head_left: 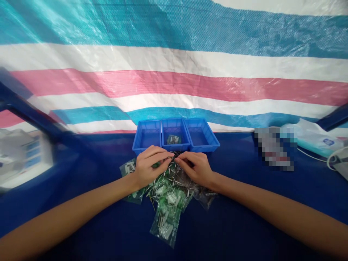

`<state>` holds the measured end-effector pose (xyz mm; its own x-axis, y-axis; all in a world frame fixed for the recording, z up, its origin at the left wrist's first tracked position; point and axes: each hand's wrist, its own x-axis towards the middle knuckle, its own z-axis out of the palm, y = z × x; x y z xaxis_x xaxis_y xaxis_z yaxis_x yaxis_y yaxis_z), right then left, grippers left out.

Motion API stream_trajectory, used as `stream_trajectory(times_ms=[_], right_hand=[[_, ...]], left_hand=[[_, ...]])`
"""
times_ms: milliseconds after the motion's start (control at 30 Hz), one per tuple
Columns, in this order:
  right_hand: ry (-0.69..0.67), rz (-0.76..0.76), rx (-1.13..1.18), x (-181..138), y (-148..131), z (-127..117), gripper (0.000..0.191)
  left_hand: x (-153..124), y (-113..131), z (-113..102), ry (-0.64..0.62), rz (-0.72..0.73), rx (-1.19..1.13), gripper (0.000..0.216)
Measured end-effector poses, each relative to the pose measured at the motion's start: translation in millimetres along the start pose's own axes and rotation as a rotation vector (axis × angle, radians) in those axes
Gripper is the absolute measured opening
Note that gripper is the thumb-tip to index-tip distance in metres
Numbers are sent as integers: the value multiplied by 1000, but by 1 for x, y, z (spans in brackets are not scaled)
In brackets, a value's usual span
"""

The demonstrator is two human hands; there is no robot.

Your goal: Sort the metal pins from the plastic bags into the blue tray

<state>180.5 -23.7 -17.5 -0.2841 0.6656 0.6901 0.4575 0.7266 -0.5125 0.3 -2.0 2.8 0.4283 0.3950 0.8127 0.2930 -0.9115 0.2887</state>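
Note:
A heap of small clear plastic bags (pixel 168 203) holding metal and green parts lies on the dark blue table. My left hand (pixel 148 165) rests on the heap's far left side with fingers curled over a bag. My right hand (pixel 196 167) lies on the far right side, fingers bent down onto the bags, its fingertips close to those of the left. Just beyond both hands stand three blue plastic trays in a row. The middle tray (pixel 175 125) holds one small bag (pixel 174 139). The left tray (pixel 146 145) and the right tray (pixel 202 144) look bare inside.
A striped blue, white and pink tarpaulin (pixel 174 79) hangs behind the table. At the right lie a blurred-out packet (pixel 274 148), a tissue pack (pixel 312 137) and a white cable (pixel 330 159). A dark blue frame bar (pixel 29 110) slants at the left.

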Motion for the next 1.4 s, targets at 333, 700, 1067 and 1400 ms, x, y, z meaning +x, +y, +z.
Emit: stream_trajectory(times_ms=[333, 700, 1067, 1400], right_hand=[[8, 10, 17, 0, 0, -1, 25], [58, 37, 37, -1, -2, -3, 12], [66, 22, 59, -3, 1, -1, 17], [0, 36, 54, 0, 1, -1, 12]], left_hand=[[-3, 1, -3, -53, -122, -63, 18], [-3, -2, 2, 1, -29, 10, 20], [-4, -4, 5, 37, -43, 39, 12], [-4, -4, 4, 4, -34, 38, 9]])
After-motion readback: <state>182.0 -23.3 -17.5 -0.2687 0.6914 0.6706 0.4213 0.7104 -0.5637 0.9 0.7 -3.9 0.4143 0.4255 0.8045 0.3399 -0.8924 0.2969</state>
